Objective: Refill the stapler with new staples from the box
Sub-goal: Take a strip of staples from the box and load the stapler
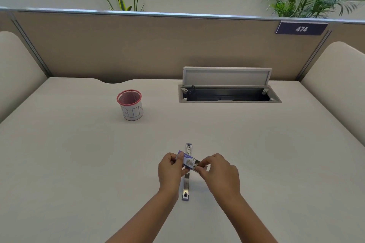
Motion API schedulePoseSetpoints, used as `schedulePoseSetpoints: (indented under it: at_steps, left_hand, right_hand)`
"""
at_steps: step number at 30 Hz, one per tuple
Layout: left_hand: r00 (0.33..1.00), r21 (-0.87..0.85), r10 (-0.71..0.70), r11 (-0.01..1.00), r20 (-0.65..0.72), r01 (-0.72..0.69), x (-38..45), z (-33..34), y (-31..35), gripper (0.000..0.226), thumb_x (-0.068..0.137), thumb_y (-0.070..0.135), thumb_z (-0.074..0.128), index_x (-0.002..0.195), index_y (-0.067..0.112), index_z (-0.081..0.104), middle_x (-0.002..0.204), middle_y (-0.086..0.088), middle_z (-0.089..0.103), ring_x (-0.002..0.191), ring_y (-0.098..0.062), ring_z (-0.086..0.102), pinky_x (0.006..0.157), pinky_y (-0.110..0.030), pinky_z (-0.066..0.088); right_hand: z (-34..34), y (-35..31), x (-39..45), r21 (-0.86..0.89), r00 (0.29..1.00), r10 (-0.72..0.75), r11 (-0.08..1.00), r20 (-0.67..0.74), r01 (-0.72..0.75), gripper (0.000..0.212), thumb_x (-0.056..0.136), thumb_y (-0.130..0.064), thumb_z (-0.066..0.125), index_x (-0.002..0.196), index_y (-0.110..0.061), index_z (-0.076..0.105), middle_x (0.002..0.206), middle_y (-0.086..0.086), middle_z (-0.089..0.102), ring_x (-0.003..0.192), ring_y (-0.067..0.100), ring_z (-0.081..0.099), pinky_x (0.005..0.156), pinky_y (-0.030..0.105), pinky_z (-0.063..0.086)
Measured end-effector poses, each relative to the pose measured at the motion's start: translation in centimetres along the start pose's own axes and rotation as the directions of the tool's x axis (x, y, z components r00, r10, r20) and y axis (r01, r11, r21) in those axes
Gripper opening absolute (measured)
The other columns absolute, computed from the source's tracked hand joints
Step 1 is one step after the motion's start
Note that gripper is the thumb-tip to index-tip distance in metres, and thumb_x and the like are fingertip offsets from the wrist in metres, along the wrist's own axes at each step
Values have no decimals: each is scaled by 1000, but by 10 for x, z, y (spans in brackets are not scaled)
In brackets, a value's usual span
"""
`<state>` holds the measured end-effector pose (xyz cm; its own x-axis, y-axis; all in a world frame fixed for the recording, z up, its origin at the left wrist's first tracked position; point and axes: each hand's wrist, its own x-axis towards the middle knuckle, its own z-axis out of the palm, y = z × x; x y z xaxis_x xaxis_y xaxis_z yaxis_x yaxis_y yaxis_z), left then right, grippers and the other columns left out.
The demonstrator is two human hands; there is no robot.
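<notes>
Opening the staple box (189, 161): left hand (171, 169) grips its sleeve, right hand (219, 170) pinches the tray end. Stapler (186, 183) lies flipped open on the desk directly beneath both hands. Next, probably: slide tray out, lift one strip.

At lower centre of the frame, the left hand (171, 170) and right hand (218, 173) pinch a small purple staple box (189, 162) above the opened stapler (187, 183) lying flat on the white desk (79, 163). A pink-rimmed mesh cup (131, 104) stands at centre left.
</notes>
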<state>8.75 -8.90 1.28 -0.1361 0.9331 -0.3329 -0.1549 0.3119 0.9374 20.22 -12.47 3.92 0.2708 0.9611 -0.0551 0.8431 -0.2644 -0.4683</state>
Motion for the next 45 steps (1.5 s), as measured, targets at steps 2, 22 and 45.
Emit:
schedulePoseSetpoints:
  at_steps: [2, 22, 45]
  left_hand:
    - [1000, -8, 3, 1000, -6, -3, 1, 0, 0, 25, 91, 16, 55, 69, 4, 52, 76, -11, 68, 60, -10, 70, 52, -19, 55]
    - [999, -51, 0, 999, -47, -2, 7, -1, 0, 23, 91, 16, 55, 72, 4, 54, 79, -14, 67, 70, -17, 68, 52, -16, 54]
    - [999, -50, -10, 999, -46, 8, 7, -1, -3, 22, 91, 15, 54, 72, 4, 55, 77, -12, 67, 69, -14, 69, 53, -17, 55]
  right_hand:
    - [-1, 0, 1, 28, 1000, 4, 1000, -1, -4, 16, 85, -43, 57, 91, -32, 66, 101, -11, 60, 87, 12, 59, 76, 31, 37]
    - [12, -3, -8, 83, 965, -156, 981, -211, 176, 9, 86, -36, 60, 85, -34, 69, 85, -19, 64, 92, -2, 50, 112, 39, -4]
    - [4, 6, 5, -30, 982, -149, 989, -119, 146, 13, 89, -35, 54, 91, -38, 66, 108, -15, 51, 108, 8, 47, 110, 44, -3]
